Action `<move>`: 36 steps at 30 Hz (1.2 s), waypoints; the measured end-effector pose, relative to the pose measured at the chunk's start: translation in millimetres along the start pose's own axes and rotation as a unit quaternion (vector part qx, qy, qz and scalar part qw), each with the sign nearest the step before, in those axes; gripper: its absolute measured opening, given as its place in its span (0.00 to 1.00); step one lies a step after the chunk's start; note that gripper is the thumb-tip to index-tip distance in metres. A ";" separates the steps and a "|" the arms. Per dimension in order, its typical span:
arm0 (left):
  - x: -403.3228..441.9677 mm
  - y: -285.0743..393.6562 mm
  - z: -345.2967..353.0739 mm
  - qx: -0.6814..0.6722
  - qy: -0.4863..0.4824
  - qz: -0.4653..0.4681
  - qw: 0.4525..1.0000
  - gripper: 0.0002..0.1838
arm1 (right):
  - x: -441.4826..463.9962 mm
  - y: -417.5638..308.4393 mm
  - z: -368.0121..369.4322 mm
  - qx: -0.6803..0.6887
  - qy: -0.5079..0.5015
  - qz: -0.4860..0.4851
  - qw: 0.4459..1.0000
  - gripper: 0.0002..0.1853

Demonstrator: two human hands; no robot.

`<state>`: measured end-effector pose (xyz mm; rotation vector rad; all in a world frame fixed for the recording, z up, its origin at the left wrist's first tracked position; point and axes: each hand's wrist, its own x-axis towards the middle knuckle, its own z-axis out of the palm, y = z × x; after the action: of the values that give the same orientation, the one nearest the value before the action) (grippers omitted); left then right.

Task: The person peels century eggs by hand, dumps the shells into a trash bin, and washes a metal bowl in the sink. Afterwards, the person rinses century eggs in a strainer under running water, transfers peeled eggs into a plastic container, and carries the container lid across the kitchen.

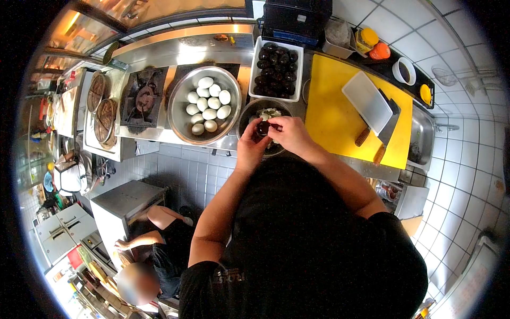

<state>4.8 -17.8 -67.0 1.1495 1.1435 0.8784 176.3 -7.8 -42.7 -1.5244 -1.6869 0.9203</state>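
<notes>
A dark, shiny egg (pixel 262 128) is held between my two hands over a metal bowl (pixel 245 114). My left hand (pixel 252 148) is closed round its near left side. My right hand (pixel 292 135) pinches at it from the right, its fingertips partly hiding the egg. Pale shell pieces (pixel 269 113) lie in the bowl below. To the left, a large steel bowl (pixel 231 85) holds several whitish whole eggs (pixel 209 114). Behind the smaller bowl, a white tray (pixel 299 69) is full of dark, glossy eggs (pixel 274 69).
On the right, a yellow cutting board (pixel 329 127) carries a white plastic tray (pixel 366 101) and knives (pixel 387 130). A sink (pixel 423 135) lies beyond it. A gas burner (pixel 143 99) is at the left. Another person (pixel 170 255) in black is at lower left.
</notes>
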 end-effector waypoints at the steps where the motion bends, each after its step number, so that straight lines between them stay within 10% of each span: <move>1: 0.2 -0.5 -0.1 0.016 0.000 -0.004 1.000 0.30 | 0.5 -0.8 0.0 -0.015 0.011 0.000 1.000 0.14; 36: -5.3 16.7 0.9 -0.246 -0.052 -0.065 0.966 0.29 | 5.8 8.2 -9.0 0.093 0.006 0.078 0.993 0.10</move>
<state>5.0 -19.4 -49.5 0.6939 0.8383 0.9224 187.7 -1.0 -44.9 -1.5480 -1.4438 1.1140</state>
